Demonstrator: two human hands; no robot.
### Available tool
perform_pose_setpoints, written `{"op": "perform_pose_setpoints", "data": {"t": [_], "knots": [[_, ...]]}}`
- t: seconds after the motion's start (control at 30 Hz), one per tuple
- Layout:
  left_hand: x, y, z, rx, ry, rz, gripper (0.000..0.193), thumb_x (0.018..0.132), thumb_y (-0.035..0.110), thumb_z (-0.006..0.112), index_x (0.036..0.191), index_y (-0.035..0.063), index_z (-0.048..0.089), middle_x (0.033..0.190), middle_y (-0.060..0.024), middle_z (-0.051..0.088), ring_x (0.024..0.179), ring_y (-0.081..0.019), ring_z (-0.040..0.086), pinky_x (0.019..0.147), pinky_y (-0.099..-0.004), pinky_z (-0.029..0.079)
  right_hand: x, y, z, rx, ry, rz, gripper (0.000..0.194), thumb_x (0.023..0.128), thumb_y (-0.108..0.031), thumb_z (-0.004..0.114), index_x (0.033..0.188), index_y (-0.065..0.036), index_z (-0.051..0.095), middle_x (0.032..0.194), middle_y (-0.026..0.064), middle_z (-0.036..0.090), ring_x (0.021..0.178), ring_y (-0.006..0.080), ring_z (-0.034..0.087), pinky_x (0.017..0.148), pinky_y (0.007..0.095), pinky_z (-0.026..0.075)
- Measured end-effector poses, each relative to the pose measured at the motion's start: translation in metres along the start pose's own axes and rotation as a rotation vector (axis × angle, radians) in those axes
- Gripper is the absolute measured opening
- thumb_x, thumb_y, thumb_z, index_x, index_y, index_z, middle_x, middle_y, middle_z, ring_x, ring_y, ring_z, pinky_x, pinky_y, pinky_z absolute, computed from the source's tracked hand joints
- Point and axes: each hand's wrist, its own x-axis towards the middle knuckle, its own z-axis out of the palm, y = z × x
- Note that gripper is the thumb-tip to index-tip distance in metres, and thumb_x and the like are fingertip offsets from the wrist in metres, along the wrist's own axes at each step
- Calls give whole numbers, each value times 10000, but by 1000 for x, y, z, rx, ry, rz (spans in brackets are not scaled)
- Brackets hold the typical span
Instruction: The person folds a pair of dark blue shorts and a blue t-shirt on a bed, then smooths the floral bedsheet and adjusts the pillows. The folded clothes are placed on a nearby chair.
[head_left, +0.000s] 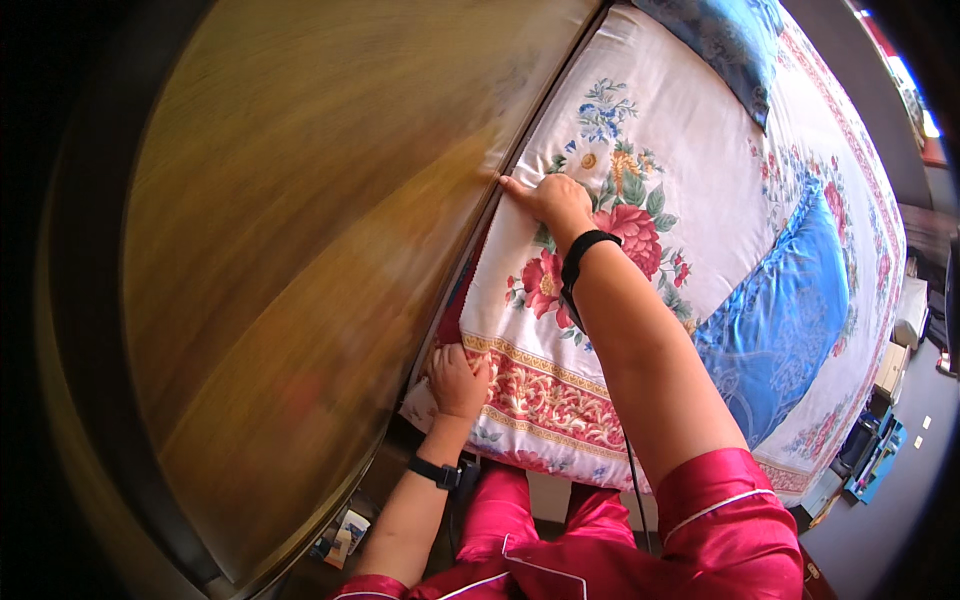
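Observation:
A white floral bedsheet (697, 180) with a red and gold border covers the mattress of a bed. My right hand (559, 201) presses on the sheet near its left edge, fingers curled under and thumb reaching to the seam beside the wooden panel. Lower left, my left hand (459, 381) grips the sheet at the mattress corner, its fingertips partly hidden. A strip of dark red cloth (452, 324) shows between the sheet's edge and the panel. Both wrists wear black bands.
A large glossy wooden panel (300, 247) stands along the bed's left side. On the bed lie a bright blue pillow (787, 322) and a darker blue pillow (727, 45). A black cable (636, 480) hangs near my legs. Boxes and a blue tray (879, 459) are at the far right.

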Motion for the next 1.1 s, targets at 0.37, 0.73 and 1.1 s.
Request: {"op": "perform_pose_setpoints", "data": {"t": [0.37, 0.73, 1.1], "knots": [[-10, 15, -38, -218, 64, 48, 220, 719, 116, 653, 825, 25, 483, 769, -185, 531, 737, -408, 528, 645, -467, 430, 11, 30, 18, 586, 326, -255, 417, 742, -219, 590, 1049, 47, 494, 966, 280, 619, 935, 423, 597, 843, 454, 469], [-15, -4, 36, 383, 181, -58, 532, 829, 109, 561, 1304, -35, 368, 1263, -229, 440, 1175, -384, 422, 969, -486, 342, 29, 10, 65, 609, 166, -480, 249, 866, -185, 477, 1016, 0, 403, 848, 282, 604, 843, 464, 572, 760, 508, 446], [-8, 13, 41, 506, -295, -132, 665, 920, 326, 403, 1421, -53, 185, 1512, -222, 95, 1404, -359, 81, 1132, -461, 79, -205, 373, -15, 442, 893, -93, 555, 776, -245, 717, 1221, 6, 501, 1214, 198, 518, 1142, 344, 477, 996, 438, 356]]}}
